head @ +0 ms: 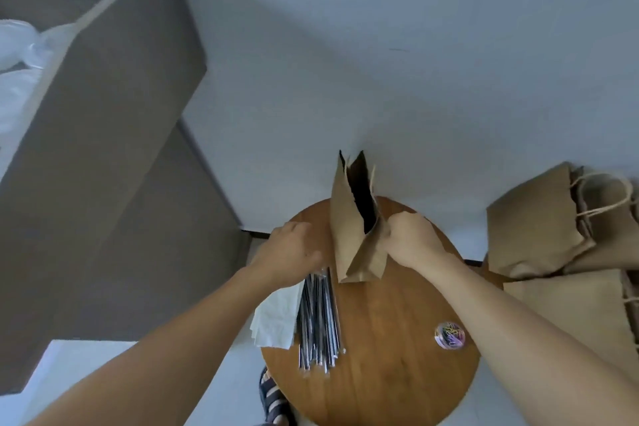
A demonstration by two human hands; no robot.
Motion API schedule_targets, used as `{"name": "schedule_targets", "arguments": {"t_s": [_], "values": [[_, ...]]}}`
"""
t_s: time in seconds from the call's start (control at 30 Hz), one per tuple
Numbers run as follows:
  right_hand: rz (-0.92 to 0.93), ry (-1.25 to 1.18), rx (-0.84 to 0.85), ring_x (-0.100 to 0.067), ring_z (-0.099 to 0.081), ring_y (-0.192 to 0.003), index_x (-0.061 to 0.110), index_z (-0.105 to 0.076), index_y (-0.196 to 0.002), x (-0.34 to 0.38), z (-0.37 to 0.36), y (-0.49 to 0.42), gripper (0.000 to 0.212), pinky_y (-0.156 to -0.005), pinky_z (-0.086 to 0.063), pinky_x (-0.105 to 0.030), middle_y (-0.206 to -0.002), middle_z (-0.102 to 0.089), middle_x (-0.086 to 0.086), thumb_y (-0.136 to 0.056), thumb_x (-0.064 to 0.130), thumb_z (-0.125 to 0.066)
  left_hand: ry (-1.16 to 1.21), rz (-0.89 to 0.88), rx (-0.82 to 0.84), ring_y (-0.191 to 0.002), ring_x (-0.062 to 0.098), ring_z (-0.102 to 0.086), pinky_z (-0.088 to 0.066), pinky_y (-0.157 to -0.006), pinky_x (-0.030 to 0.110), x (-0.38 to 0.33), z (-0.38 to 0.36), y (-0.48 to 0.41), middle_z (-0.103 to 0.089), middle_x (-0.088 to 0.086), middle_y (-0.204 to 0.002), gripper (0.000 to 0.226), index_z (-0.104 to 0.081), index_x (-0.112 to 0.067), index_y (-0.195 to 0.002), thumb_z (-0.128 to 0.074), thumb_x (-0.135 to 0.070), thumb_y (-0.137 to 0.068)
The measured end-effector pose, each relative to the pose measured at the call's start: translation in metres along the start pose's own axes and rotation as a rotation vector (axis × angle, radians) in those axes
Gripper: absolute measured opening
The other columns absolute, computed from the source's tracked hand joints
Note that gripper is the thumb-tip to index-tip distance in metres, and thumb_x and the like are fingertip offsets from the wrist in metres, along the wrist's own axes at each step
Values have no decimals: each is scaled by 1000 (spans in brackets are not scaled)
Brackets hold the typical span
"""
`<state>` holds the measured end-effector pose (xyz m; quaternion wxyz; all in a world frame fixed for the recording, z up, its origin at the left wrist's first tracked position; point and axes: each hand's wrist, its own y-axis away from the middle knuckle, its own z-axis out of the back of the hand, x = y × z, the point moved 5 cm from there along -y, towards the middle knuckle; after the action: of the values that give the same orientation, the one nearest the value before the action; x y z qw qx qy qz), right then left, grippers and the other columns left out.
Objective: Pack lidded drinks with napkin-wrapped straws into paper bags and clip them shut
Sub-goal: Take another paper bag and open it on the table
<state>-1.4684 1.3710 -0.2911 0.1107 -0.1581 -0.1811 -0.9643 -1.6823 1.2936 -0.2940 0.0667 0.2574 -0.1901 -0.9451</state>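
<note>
Paper bag (349, 218) stands upright at the far side of the round wooden desk (387, 367). Its mouth gapes, and its inside is so dark that I cannot make out whether anything is in it. Of the left hand (294, 249) I see only the back. Its fingers curl down out of sight just beside the bag's left wall, over the far ends of the straws (318, 318), and I cannot tell whether they hold anything or touch the bag. The right hand (411, 239) is clearer: its fingers (401, 222) are bunched on the bag's near right edge and pinch the paper there. The straws lie in a dark bundle near the desk's left edge. A stack of white napkins (275, 322) lies against them and hangs over the rim. A small clear tub (449, 335) of coloured paper clips sits near the right edge. More brown bags (553, 235), lying flat, are cut off at the right. A slippered foot (273, 398) shows below the desk.
</note>
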Motion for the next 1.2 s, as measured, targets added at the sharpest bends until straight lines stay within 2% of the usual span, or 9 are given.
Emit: {"name": "schedule_targets", "arguments": {"t_s": [0.1, 0.23, 0.43, 0.57, 0.7, 0.87, 0.93, 1.07, 1.2], "values": [[-14, 35, -18, -8, -52, -53, 24, -50, -58, -17, -6, 48, 33, -44, -29, -19, -58, -56, 7, -90, 16, -52, -10, -90, 38, -124, 29, -49, -44, -93, 36, -13, -11, -4, -54, 9, -132, 49, -54, -10, -127, -57, -39, -88], [-64, 78, -13, -4, -42, -48, 30, -35, -57, -36, -27, 99, 40, -44, -19, -17, -53, -42, 11, -92, 17, -50, -23, -152, 127, -112, 24, -56, -48, -97, 42, -33, -43, 4, -57, 4, -126, 46, -55, -17, -128, -58, -42, -89], [-77, 96, 14, 0, -33, -47, 32, -26, -59, -64, -66, 165, 44, -46, -15, -16, -51, -33, 13, -93, 25, -52, -60, -142, 268, -118, 25, -54, -50, -95, 39, -61, -107, 36, -52, 4, -137, 75, -39, -24, -145, -61, -54, -80], [-78, 74, 80, -3, -30, -48, 29, -24, -59, -79, -87, 198, 41, -46, -16, -17, -55, -32, 10, -90, 26, -52, -41, -48, 377, -105, 21, -62, -55, -87, 37, -68, -149, 64, -52, 0, -138, 93, -29, -27, -149, -53, -73, -71], [-62, -51, 201, -4, -41, -55, 31, -37, -69, -97, -97, 216, 25, -48, -23, -18, -61, -42, 12, -87, 41, -51, -43, 30, 408, -102, 20, -64, -56, -85, 37, -74, -180, 84, -60, 0, -129, 96, -27, -25, -147, -48, -79, -70], [-148, -222, 206, -11, -60, -78, 27, -54, -103, -110, -96, 207, 44, -62, -48, -30, -86, -63, 11, -82, 65, -47, 42, 95, 398, -88, 24, -67, -57, -75, 36, -88, -199, 100, -67, 7, -107, 64, -42, -20, -129, -50, -64, -84], [-175, -202, 160, -10, -60, -74, 25, -52, -106, -111, -95, 197, 41, -55, -43, -27, -81, -61, 11, -86, 60, -49, 78, 116, 348, -86, 28, -67, -55, -68, 34, -94, -198, 101, -67, 11, -97, 42, -50, -18, -109, -48, -53, -86], [-141, -178, 115, -17, -62, -80, 17, -53, -122, -104, -100, 182, 43, -50, -36, -24, -86, -61, 7, -89, 45, -54, 135, 143, 303, -84, 23, -65, -58, -78, 39, -96, -196, 99, -65, 6, -93, 33, -57, -12, -105, -51, -39, -86], [-139, -408, 128, -18, -60, -109, 22, -47, -138, -95, -103, 179, 65, -83, -50, -31, -124, -63, 5, -82, 55, -53, 120, 190, 244, -76, 22, -67, -59, -72, 35, -91, -194, 93, -67, 4, -82, 25, -63, -12, -92, -50, -34, -94]]}}
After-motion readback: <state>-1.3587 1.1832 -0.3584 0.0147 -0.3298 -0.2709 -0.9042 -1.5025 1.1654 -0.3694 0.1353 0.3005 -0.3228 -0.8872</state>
